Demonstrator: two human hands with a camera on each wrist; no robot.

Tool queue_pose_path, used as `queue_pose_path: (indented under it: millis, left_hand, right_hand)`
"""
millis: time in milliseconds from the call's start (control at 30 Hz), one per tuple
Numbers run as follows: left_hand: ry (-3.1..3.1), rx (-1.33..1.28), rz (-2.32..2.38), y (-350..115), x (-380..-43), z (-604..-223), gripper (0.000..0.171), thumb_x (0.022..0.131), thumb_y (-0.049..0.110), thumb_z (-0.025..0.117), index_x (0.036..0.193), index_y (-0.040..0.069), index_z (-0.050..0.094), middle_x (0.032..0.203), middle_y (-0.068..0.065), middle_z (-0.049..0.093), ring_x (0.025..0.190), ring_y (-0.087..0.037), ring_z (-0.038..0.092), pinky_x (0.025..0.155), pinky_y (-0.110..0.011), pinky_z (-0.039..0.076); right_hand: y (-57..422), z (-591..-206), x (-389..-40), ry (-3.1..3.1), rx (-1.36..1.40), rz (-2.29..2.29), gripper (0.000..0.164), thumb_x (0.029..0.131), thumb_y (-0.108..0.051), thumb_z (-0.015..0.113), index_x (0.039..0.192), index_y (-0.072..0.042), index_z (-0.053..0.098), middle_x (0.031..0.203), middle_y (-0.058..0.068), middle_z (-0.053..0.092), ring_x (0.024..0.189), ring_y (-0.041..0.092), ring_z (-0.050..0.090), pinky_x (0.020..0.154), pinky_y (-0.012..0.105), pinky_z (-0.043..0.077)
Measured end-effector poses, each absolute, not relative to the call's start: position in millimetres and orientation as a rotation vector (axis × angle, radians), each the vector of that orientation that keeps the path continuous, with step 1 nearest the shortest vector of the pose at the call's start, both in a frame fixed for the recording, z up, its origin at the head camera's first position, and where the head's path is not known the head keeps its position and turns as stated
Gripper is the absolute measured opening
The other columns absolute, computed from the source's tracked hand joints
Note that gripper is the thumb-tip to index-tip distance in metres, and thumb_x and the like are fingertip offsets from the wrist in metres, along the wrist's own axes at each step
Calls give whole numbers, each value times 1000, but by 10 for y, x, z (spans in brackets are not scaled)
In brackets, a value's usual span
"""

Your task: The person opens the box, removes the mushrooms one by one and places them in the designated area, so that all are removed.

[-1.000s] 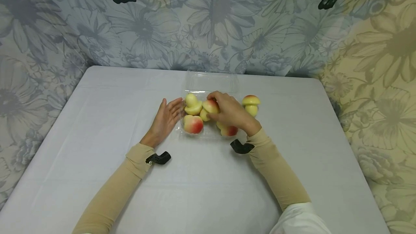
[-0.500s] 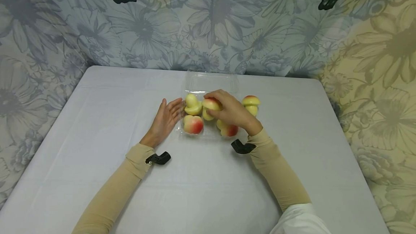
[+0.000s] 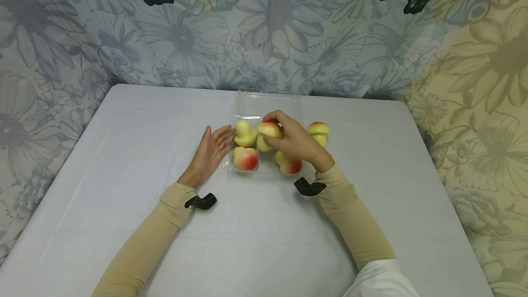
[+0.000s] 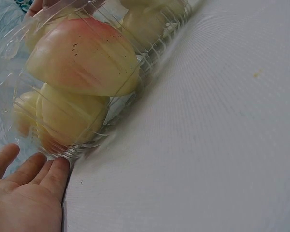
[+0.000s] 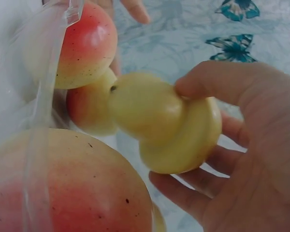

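Observation:
My right hand (image 3: 298, 137) grips a yellow mushroom-shaped piece (image 3: 270, 129) by its red-blushed cap, over the clear plastic box (image 3: 267, 163). In the right wrist view the thumb presses where cap and stem of this piece (image 5: 145, 108) meet, with the fingers round the cap's other side. Inside the box sit similar pieces: one at back left (image 3: 244, 134), one at front left (image 3: 246, 159), one at front right (image 3: 291, 165). My left hand (image 3: 209, 151) is held with straight fingers beside the box's left wall, fingertips right at it.
The box's hinged lid (image 3: 268, 103) lies folded back toward the wall. Another mushroom-shaped piece (image 3: 319, 131) stands on the white tabletop (image 3: 255, 242) to the right of the box. A flower-patterned wall covering (image 3: 280, 26) rises behind the table's back edge.
The piece in the right hand has tipped more upright and shifted slightly back and right, along with the hand. The left hand stays where it was.

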State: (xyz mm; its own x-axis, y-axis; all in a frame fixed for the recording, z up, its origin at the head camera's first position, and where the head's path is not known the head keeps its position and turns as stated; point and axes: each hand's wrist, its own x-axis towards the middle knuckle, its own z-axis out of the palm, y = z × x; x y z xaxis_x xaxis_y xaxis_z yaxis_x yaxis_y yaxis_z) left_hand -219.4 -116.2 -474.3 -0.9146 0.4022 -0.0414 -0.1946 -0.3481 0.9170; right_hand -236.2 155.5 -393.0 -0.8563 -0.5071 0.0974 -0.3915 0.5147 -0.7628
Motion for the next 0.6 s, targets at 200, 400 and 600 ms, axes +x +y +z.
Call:
queue_pose_path:
  millis: [200, 400, 600]
  left_hand:
    - [1537, 273, 2286, -1159, -2189, -4737, 82, 106, 62, 11, 162, 1, 10, 171, -16, 10, 159, -27, 12, 132, -45, 9]
    - [1532, 269, 2291, -1161, -2189, -4731, 83, 106, 62, 12, 162, 1, 11, 171, -16, 11, 159, -27, 12, 132, -45, 10]
    - [1527, 271, 2294, -1162, -2189, -4736, 82, 106, 62, 12, 162, 1, 11, 171, -16, 10, 159, -28, 12, 132, -45, 9]
  right_hand:
    - [1557, -3936, -2343, 2608, -785, -1354, 37, 93, -10, 70, 128, -8, 61, 130, 8, 62, 113, 21, 57, 93, 34, 50]
    - [1560, -3919, -2340, 2619, -773, -1361, 38, 93, -9, 69, 130, -9, 61, 129, 6, 63, 112, 19, 57, 90, 32, 49]
    - [1573, -3901, -2344, 2609, -771, -1375, 36, 93, -9, 68, 129, -11, 63, 129, 5, 63, 112, 18, 57, 91, 33, 49]
